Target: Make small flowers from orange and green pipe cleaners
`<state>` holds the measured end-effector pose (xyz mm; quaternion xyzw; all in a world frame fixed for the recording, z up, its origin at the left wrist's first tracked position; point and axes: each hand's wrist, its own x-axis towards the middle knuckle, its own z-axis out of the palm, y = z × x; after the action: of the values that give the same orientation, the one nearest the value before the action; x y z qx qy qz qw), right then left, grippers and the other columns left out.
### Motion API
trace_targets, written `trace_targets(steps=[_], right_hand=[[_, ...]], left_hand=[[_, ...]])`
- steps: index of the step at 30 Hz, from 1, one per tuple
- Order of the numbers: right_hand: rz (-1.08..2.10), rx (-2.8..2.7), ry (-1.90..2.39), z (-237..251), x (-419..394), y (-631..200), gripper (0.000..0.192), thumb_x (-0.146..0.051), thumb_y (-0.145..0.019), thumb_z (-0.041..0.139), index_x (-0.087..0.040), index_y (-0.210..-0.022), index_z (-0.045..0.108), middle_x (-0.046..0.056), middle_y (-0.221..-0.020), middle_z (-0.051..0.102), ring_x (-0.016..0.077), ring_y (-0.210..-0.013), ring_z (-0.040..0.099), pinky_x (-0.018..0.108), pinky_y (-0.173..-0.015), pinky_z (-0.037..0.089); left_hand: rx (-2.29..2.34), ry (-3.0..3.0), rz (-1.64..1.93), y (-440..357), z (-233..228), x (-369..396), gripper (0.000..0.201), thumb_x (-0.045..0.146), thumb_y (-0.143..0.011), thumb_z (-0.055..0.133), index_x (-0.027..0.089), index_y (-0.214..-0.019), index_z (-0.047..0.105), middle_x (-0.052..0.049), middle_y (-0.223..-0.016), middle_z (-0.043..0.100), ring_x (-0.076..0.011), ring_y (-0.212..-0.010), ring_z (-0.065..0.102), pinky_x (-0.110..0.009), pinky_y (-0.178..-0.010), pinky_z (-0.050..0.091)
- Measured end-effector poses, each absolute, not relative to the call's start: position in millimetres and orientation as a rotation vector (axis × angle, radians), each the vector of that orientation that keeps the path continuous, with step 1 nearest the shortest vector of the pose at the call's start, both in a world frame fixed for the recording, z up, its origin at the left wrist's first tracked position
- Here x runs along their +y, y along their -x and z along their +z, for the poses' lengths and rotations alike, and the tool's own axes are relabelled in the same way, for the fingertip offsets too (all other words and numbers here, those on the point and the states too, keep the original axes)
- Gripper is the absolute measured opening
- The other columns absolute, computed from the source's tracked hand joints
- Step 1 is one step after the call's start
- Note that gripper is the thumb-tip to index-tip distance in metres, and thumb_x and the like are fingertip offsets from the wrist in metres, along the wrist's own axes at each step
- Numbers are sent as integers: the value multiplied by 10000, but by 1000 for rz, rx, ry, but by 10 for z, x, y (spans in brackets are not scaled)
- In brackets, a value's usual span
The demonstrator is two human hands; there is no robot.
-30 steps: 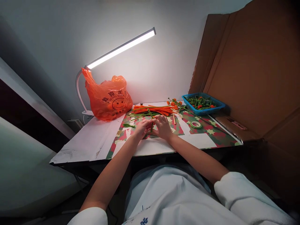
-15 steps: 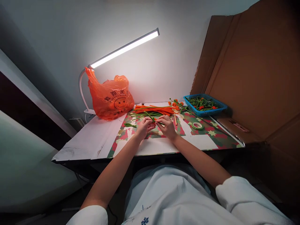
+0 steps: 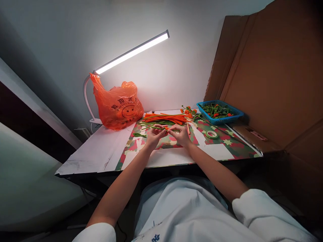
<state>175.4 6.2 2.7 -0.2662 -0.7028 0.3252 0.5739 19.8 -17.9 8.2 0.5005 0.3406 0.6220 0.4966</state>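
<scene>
Thin crinkled orange plastic bag (image 3: 117,106), glossy w/ light sheen, at far left. Desk lamp (image 3: 131,52) beside it has smooth white plastic or painted neck, can't tell which. Table top covered w/ matt white paper (image 3: 98,151), torn at near left edge, and printed wrapping paper (image 3: 227,146), slight sheen. Fuzzy orange and green pipe-cleaner stems (image 3: 166,118) at far centre. Blue plastic mesh basket (image 3: 220,112) at far right. Matt brown corrugated cardboard (image 3: 272,77) on right. Soft white cloth sleeves (image 3: 267,215) near.
</scene>
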Motion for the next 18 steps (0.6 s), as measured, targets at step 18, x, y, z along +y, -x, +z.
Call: trace_targets(steps=[18], right_hand=[[1018,-1720,581,27,95,-1751,412,-618,-759,620,-206,-741,602,-19,-654,540,125,-607,497,264,-578,422]], left_hand=[[944,-1240,1400,-174,84,-141,432,510,-512,845,134,-624,663,-18,-620,644,-148,-635,631,-338,-725,559]])
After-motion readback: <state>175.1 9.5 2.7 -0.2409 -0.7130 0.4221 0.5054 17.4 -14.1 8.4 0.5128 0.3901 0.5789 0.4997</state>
